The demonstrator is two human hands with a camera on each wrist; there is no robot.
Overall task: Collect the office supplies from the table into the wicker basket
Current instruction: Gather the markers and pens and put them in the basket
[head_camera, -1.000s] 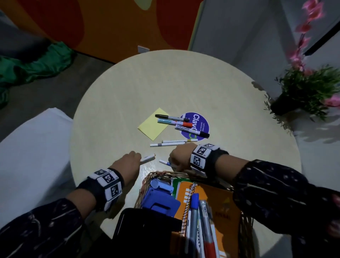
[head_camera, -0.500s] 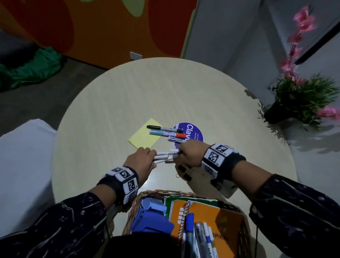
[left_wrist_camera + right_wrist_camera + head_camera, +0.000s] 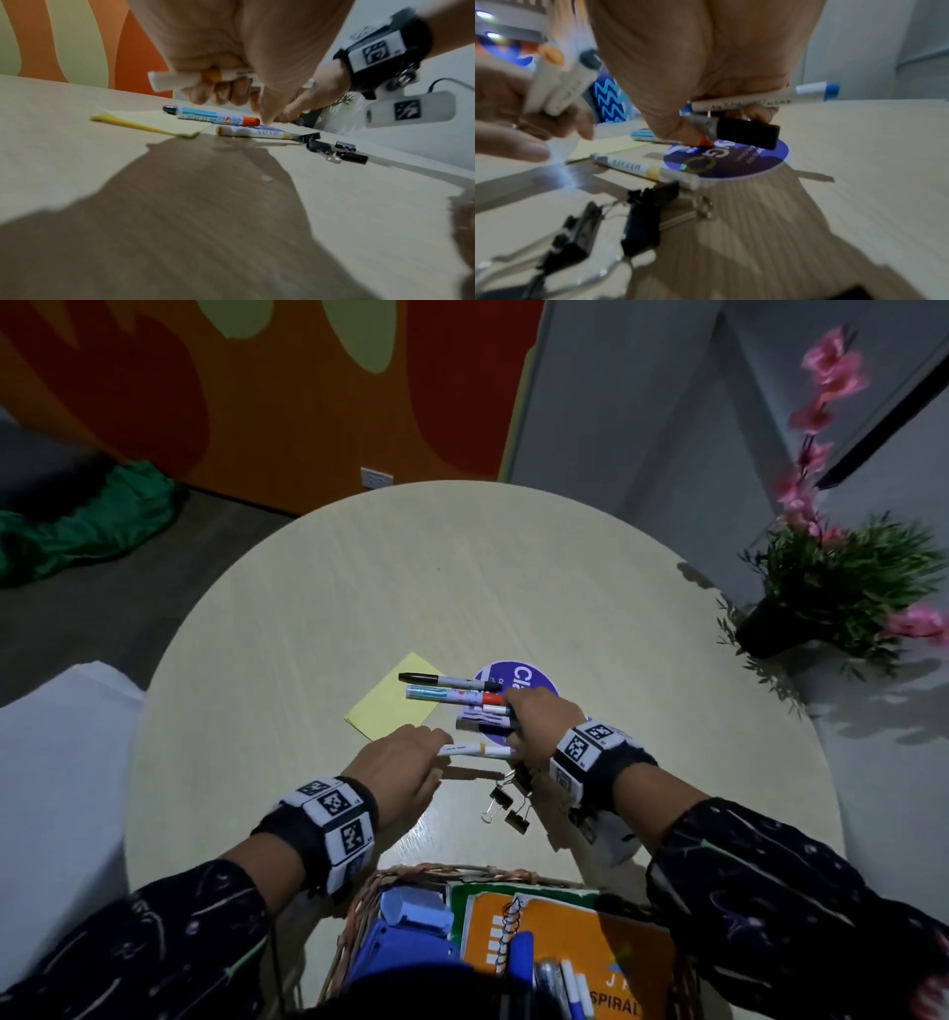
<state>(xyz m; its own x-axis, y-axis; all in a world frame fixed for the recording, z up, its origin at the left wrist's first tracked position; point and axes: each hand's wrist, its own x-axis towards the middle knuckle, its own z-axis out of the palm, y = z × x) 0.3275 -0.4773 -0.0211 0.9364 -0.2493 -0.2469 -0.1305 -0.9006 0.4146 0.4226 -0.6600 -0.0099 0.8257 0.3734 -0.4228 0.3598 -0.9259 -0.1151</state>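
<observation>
Pens are being picked up from the surface (image 3: 318, 618).

White pens (image 3: 200, 78) are gripped in the left hand (image 3: 398, 770); a blue-tipped pen (image 3: 765, 98) and a black-capped marker (image 3: 731, 130) are gripped in the right hand (image 3: 539, 721). Next, they should be dropped into the wicker basket (image 3: 359, 911), close below; binder clips (image 3: 506, 806) remain.

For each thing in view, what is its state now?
left hand: grips white markers
right hand: grips blue-capped marker and black-capped marker
binder clips: loose on table
wicker basket: partly filled
sticky notes: on table
</observation>
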